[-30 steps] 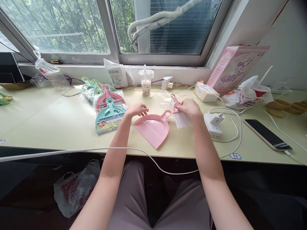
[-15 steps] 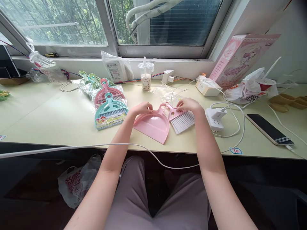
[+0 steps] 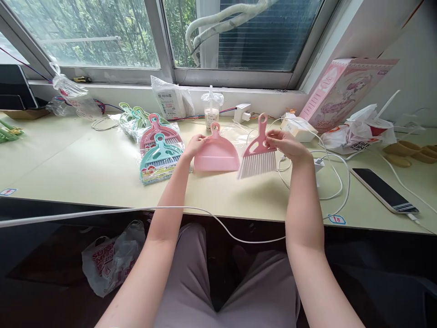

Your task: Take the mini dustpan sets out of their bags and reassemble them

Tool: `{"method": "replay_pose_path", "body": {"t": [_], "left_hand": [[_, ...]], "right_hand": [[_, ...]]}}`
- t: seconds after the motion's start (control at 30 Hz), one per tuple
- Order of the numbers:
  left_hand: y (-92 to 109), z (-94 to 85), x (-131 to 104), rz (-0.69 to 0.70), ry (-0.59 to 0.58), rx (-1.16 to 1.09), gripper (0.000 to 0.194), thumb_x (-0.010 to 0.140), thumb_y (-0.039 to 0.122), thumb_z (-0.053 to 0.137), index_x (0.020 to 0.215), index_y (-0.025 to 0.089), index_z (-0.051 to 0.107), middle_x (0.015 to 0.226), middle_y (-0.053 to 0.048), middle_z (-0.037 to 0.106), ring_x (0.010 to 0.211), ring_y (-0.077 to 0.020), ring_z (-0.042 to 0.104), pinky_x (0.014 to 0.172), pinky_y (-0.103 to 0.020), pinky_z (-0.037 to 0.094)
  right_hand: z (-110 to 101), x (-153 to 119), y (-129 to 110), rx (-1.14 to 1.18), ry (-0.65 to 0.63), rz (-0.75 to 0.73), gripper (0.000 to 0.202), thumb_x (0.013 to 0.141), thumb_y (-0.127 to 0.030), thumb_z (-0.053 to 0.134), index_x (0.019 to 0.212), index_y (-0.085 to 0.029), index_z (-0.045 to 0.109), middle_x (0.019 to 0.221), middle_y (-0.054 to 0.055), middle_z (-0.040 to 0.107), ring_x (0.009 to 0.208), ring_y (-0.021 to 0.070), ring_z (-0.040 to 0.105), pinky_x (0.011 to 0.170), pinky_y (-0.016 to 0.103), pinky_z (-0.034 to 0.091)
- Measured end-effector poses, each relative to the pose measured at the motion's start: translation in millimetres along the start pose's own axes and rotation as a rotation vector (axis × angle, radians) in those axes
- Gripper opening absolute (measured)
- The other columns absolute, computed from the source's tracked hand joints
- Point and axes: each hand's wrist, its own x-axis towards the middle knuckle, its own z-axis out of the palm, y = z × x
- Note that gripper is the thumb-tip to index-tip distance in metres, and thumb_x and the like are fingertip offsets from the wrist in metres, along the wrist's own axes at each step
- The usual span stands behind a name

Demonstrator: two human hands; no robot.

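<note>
My left hand (image 3: 197, 145) is closed on the left edge of a pink dustpan (image 3: 217, 152), which is tilted up with its handle at the top. To its right, a pink hand brush (image 3: 261, 146) with white bristles is gripped at its right side by my right hand (image 3: 283, 142). The brush stands upright, handle up and bristles down, apart from the dustpan. Left of my left hand lie bagged dustpan-and-brush sets, one blue-green (image 3: 160, 157), one pink (image 3: 157, 129) and some green ones (image 3: 131, 119) behind.
A lidded drink cup (image 3: 211, 114) stands behind the dustpan. White cables and a phone (image 3: 384, 190) lie on the right, near a pink box (image 3: 348, 93) and a white bag (image 3: 358, 132). Another white cable (image 3: 136, 209) crosses in front of the table edge.
Both hands have lifted and tilted the dustpan and the brush more upright. The brush has turned so its handle points up, and the gap between the two has widened.
</note>
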Motion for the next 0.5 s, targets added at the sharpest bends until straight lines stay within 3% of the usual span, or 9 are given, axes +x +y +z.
{"method": "replay_pose_path", "body": {"t": [0.1, 0.27, 0.37, 0.5], "left_hand": [[-0.6, 2.7, 2.3, 0.101, -0.004, -0.157, 0.038, 0.092, 0.046, 0.051, 0.104, 0.015, 0.069, 0.105, -0.007, 0.071, 0.100, -0.0215, 0.062, 0.085, -0.028, 0.047], [7.2, 20.3, -6.2, 0.260, -0.172, -0.357, 0.057, 0.089, 0.063, 0.050, 0.122, 0.018, 0.066, 0.121, -0.009, 0.069, 0.115, -0.0226, 0.061, 0.093, -0.029, 0.047], [14.9, 31.6, -13.7, 0.316, -0.286, -0.401, 0.065, 0.083, 0.065, 0.058, 0.124, 0.016, 0.064, 0.125, -0.012, 0.067, 0.113, -0.0250, 0.062, 0.093, -0.031, 0.049], [21.1, 40.3, -18.7, 0.370, -0.248, -0.372, 0.064, 0.080, 0.061, 0.067, 0.124, 0.015, 0.064, 0.124, -0.013, 0.067, 0.112, -0.0253, 0.063, 0.093, -0.033, 0.049]], "right_hand": [[16.7, 1.4, -11.4, 0.036, 0.148, -0.032, 0.049, 0.075, -0.064, 0.071, 0.099, -0.021, 0.066, 0.086, 0.005, 0.068, 0.080, 0.0182, 0.065, 0.070, 0.029, 0.052], [85.2, 22.7, -12.7, 0.014, 0.287, -0.008, 0.037, 0.085, -0.054, 0.064, 0.100, -0.021, 0.064, 0.095, 0.007, 0.070, 0.086, 0.0182, 0.066, 0.077, 0.031, 0.055], [114.8, 25.3, -11.1, -0.165, 0.393, -0.066, 0.027, 0.091, -0.045, 0.059, 0.100, -0.020, 0.065, 0.097, 0.008, 0.069, 0.092, 0.0204, 0.065, 0.085, 0.034, 0.053], [122.7, 17.5, -16.7, -0.508, 0.565, -0.125, 0.020, 0.090, -0.035, 0.062, 0.103, -0.021, 0.068, 0.124, 0.015, 0.061, 0.124, 0.0307, 0.051, 0.104, 0.048, 0.041]]}}
